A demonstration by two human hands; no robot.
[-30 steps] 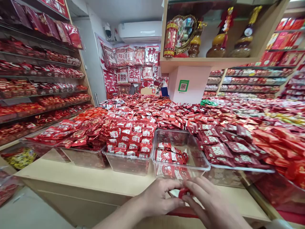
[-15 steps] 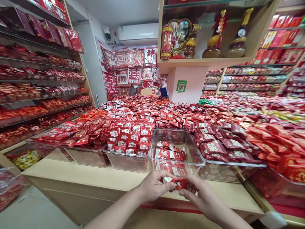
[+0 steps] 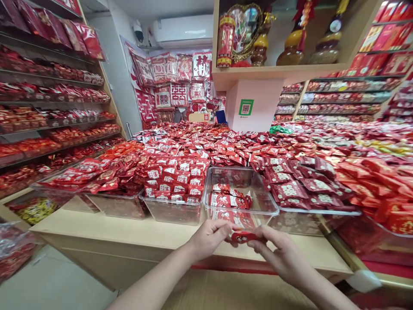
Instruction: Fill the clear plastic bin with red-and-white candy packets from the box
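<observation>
Currently, both hands meet low in the head view, just in front of the table edge, with one small red packet stretched level between them. Left hand: grip narrow, thumb and fingers pinched at the packet's left end. Right hand: grip likewise narrow, thumb below and fingers above, closed on the right end. Middle of the packet exposed, with a pale printed figure; finer print too small to read.

Nearest container: a clear bin, directly beyond the hands. Its contents are sparse, a few rows of red-and-white packets gathered toward its left and front, bare plastic visible behind and to the right.

Neighbour on the left: a second bin, heaped above its rim with upright rows of red packets bearing white labels. Neighbour on the right: a bin piled with dark maroon packets. Farther right, orange-red packets spill high.

Behind the bins, a broad spread of wrapped pieces reaches back to a white pillar carrying a green-framed code. Above it, a wooden cabinet holds gourd-shaped bottles.
</observation>
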